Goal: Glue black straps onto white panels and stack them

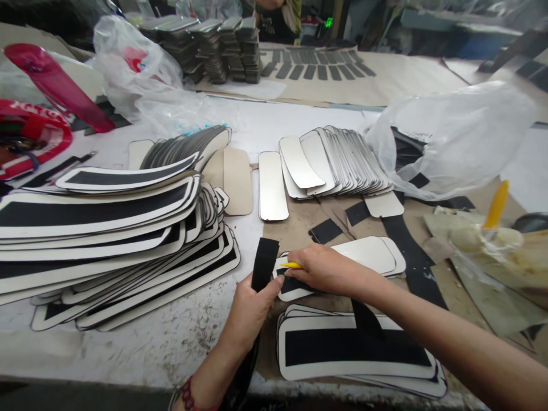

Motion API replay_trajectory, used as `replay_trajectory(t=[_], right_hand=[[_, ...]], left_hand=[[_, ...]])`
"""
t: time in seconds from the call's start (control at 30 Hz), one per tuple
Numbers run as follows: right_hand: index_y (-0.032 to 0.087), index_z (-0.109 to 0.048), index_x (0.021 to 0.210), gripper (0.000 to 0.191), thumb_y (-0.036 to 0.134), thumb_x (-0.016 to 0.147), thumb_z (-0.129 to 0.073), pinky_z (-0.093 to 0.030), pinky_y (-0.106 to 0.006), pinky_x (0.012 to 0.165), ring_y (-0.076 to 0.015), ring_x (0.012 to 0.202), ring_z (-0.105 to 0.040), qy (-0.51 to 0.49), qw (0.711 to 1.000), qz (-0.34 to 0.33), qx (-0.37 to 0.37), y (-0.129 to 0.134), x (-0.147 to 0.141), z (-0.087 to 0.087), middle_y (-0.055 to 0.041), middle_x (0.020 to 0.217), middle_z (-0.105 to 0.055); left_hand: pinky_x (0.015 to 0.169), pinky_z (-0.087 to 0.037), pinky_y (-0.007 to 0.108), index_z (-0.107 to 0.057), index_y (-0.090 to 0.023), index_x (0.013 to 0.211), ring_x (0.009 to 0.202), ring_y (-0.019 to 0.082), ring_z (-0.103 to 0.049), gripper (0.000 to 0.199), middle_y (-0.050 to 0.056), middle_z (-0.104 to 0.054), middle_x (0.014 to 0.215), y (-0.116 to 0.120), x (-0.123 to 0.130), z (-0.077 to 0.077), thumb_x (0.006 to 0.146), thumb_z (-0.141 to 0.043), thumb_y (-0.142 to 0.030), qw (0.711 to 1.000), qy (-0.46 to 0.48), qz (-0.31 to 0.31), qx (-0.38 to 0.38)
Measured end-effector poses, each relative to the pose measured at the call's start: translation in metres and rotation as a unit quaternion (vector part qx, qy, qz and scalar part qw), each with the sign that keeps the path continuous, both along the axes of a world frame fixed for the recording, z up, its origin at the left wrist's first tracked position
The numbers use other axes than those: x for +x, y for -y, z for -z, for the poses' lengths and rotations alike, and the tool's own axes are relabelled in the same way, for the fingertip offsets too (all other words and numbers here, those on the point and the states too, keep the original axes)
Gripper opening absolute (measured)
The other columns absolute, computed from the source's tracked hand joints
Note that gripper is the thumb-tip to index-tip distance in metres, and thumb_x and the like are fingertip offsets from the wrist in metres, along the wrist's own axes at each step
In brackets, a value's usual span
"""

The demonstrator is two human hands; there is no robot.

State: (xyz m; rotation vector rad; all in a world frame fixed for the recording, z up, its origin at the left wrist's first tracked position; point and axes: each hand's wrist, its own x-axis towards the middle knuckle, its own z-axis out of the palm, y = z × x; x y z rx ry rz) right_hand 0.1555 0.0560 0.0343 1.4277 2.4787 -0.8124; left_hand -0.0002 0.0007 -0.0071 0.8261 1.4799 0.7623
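My left hand [250, 308] holds a black strip [265, 260] between thumb and fingers, its upper end standing up. The thumb tip is at the left end of a white panel with a black patch [291, 292]. My right hand [319, 267] is closed around a yellow pointed tool [291, 265], its tip pointing left above that panel, close to my left thumb. Plain white panels [368, 255] lie just behind my right hand. Below my right forearm sits a small stack of white panels with a black rectangle [355, 348] on top.
Large stacks of black-and-white panels [98, 208] fill the left. Fanned white panels [342, 162], a plastic bag [454, 137] and a glue pot with yellow handle [496, 205] stand beyond and right. A person [278, 20] is across the table.
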Motion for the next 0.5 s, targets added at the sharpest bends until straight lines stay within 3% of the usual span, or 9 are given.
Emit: replay_trajectory(t=[0.13, 0.23, 0.4, 0.5], right_hand=[[0.018, -0.064, 0.088, 0.023, 0.037, 0.084, -0.053, -0.032, -0.025, 0.054, -0.0225, 0.073, -0.062, 0.032, 0.999, 0.003, 0.024, 0.003, 0.007, -0.005, -0.0084, 0.079, -0.068], [0.018, -0.063, 0.083, 0.021, 0.038, 0.083, -0.055, -0.032, -0.025, 0.055, -0.0223, 0.072, -0.061, 0.061, 0.998, 0.025, 0.019, 0.011, 0.04, -0.017, -0.0075, 0.077, -0.067], [0.019, -0.058, 0.079, 0.021, 0.035, 0.087, -0.047, -0.033, -0.025, 0.059, -0.019, 0.07, -0.059, 0.1, 0.979, 0.175, 0.006, 0.031, 0.114, -0.028, -0.0051, 0.077, -0.064], [0.019, -0.059, 0.084, 0.023, 0.036, 0.089, -0.044, -0.034, -0.026, 0.061, -0.0198, 0.074, -0.06, 0.143, 0.963, 0.228, 0.03, 0.038, 0.129, -0.023, -0.0063, 0.082, -0.065]], left_hand=[[0.04, -0.026, 0.019, -0.055, -0.015, 0.066, 0.042, 0.009, -0.037, 0.026, -0.006, -0.045, 0.044, 0.0, 0.004, 0.0, 0.065, -0.07, -0.036, 1.0, 0.004, -0.027, 0.014], [0.041, -0.027, 0.019, -0.054, -0.015, 0.066, 0.043, 0.008, -0.037, 0.028, -0.006, -0.045, 0.045, 0.001, 0.0, 0.002, 0.065, -0.071, -0.037, 0.999, 0.006, -0.036, 0.013], [0.044, -0.03, 0.02, -0.051, -0.015, 0.064, 0.045, 0.01, -0.041, 0.037, -0.004, -0.048, 0.047, 0.004, -0.01, 0.009, 0.064, -0.072, -0.045, 1.0, -0.006, -0.023, 0.01], [0.043, -0.032, 0.021, -0.053, -0.015, 0.066, 0.045, 0.011, -0.042, 0.04, -0.003, -0.05, 0.048, 0.005, -0.009, 0.01, 0.058, -0.075, -0.047, 0.999, 0.009, -0.039, -0.005]])
